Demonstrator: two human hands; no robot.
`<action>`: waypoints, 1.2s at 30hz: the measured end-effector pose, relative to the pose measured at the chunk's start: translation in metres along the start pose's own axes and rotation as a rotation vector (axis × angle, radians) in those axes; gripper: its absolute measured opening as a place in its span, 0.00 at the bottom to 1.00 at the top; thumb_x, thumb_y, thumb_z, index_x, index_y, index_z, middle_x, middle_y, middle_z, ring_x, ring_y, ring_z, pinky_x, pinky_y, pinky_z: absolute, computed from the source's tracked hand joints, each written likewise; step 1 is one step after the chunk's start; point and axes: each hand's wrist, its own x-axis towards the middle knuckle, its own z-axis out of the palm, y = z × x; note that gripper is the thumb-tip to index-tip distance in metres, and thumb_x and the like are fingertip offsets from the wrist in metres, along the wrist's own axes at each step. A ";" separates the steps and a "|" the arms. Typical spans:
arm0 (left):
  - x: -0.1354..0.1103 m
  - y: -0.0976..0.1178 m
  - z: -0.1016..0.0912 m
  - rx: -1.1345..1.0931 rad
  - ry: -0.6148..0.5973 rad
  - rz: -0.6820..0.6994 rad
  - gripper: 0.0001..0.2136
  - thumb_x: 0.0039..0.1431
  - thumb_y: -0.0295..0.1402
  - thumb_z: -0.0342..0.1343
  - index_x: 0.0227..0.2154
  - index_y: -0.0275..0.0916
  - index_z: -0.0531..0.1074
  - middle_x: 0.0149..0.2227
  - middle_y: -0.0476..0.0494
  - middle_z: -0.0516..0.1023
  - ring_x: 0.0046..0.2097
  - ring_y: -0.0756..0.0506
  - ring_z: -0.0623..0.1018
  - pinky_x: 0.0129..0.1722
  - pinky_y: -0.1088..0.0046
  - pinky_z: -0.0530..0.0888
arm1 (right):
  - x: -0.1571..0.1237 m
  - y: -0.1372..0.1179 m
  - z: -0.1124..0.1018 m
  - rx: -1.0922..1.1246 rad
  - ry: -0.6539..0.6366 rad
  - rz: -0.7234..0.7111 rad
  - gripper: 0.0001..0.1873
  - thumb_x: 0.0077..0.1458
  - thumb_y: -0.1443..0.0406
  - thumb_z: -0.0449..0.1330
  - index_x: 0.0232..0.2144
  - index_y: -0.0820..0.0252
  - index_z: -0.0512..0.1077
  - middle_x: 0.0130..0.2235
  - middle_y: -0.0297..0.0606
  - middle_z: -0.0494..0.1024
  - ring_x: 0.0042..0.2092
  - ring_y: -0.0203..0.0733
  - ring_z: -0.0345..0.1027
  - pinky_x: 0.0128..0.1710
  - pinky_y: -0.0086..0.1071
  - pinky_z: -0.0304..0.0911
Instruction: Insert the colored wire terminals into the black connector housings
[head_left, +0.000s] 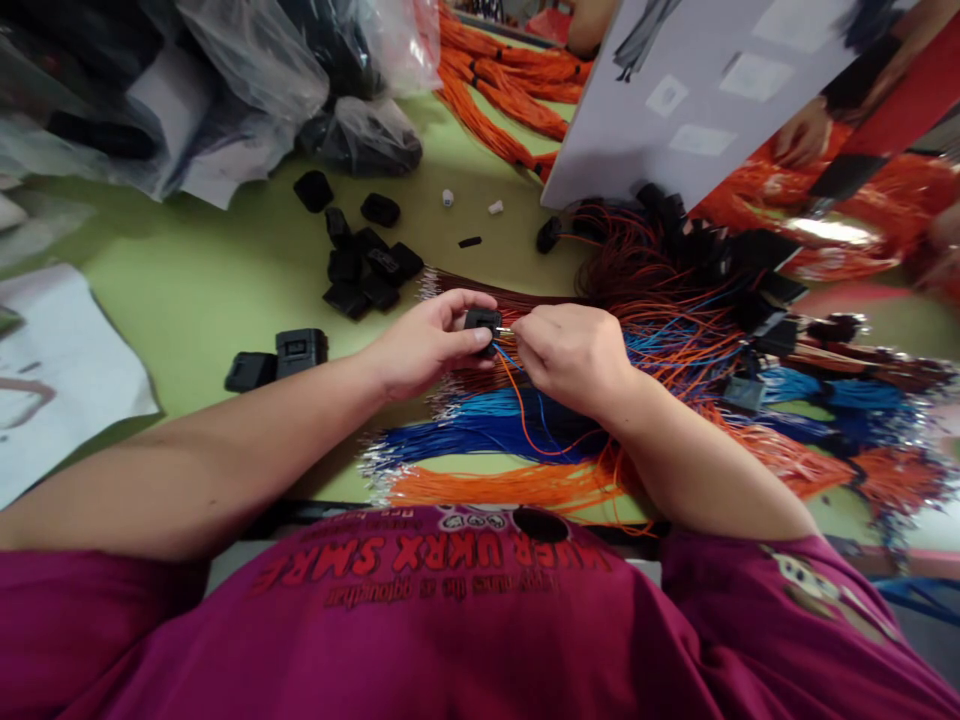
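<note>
Between the thumb and fingers of my left hand [439,340] is a small black connector housing [484,319]. My right hand [574,352] is closed in a pinch at the housing's right side. A thin, shiny metal tip, apparently a wire terminal [505,330], shows between its fingertips and the housing; the rest of that piece is hidden by the fingers. From the housing hang an orange wire [523,408] and a blue wire, looping down to the right. Bundles of brown, blue wires [487,430] and orange wires [502,487] lie under and in front of both hands.
Several loose black housings [367,265] lie left of the wires, with two more black blocks [301,350] nearer me. Plastic bags [247,70] fill the back left. A pale upright panel [660,110] stands behind wired connectors [675,225]. Another person's hand [802,135] is at the right.
</note>
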 end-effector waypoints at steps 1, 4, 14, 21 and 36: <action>0.000 -0.001 0.000 0.023 0.004 0.011 0.16 0.48 0.22 0.61 0.41 0.36 0.69 0.38 0.47 0.73 0.36 0.51 0.75 0.36 0.71 0.77 | 0.000 -0.001 0.001 -0.005 -0.005 -0.008 0.18 0.62 0.64 0.45 0.33 0.62 0.73 0.29 0.42 0.75 0.29 0.39 0.62 0.29 0.35 0.46; 0.001 -0.005 0.000 0.100 0.013 0.023 0.16 0.48 0.23 0.62 0.41 0.35 0.69 0.36 0.47 0.74 0.32 0.52 0.76 0.32 0.73 0.77 | 0.002 -0.005 0.006 0.018 -0.054 -0.022 0.16 0.61 0.65 0.46 0.34 0.63 0.73 0.30 0.44 0.76 0.30 0.41 0.64 0.29 0.35 0.46; 0.000 -0.005 0.005 0.090 0.106 0.033 0.15 0.47 0.21 0.61 0.39 0.33 0.71 0.33 0.47 0.75 0.32 0.52 0.75 0.34 0.70 0.79 | 0.008 0.000 0.018 0.325 -0.001 0.093 0.13 0.56 0.66 0.49 0.27 0.63 0.71 0.27 0.39 0.75 0.29 0.36 0.65 0.31 0.30 0.53; 0.001 -0.005 0.003 0.147 0.100 0.042 0.16 0.46 0.22 0.62 0.40 0.33 0.72 0.33 0.47 0.76 0.31 0.52 0.76 0.35 0.70 0.78 | 0.009 0.000 0.018 0.358 0.003 0.080 0.13 0.56 0.66 0.48 0.27 0.63 0.71 0.26 0.38 0.74 0.28 0.35 0.63 0.30 0.28 0.52; 0.000 -0.005 0.006 0.176 0.136 0.028 0.15 0.46 0.22 0.62 0.40 0.32 0.72 0.33 0.47 0.76 0.31 0.52 0.75 0.35 0.70 0.78 | 0.010 -0.004 0.020 0.322 -0.065 0.140 0.12 0.56 0.66 0.49 0.30 0.63 0.71 0.29 0.40 0.75 0.30 0.37 0.64 0.32 0.30 0.54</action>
